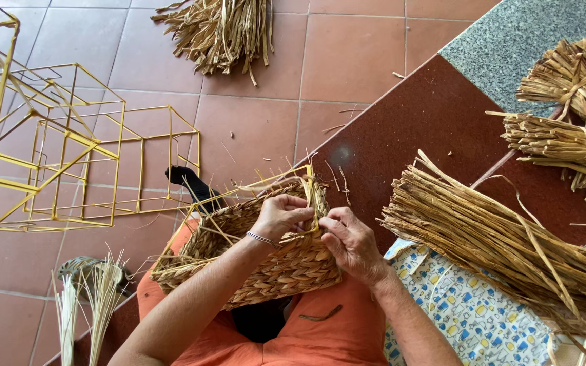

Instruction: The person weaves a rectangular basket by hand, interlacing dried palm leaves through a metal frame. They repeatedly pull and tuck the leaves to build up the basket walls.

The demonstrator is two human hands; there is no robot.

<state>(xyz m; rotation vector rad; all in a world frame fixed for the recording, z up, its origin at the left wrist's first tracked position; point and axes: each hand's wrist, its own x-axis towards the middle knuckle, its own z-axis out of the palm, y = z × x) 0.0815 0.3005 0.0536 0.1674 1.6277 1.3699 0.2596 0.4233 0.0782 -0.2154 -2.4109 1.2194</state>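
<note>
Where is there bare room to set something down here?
Bare floor tiles lie between the yellow wire frames and the straw pile. The dark ledge is free above the straw bundles. Crowded around the basket and both hands.

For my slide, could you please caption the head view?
Both hands, left hand and right hand, weave straw around a wire-framed basket on the lap.

Half-woven straw basket [266, 261] on lap

Soft, even daylight, bright and sharp throughout, faint shadows only, slight wide-angle bending at the edges
</note>
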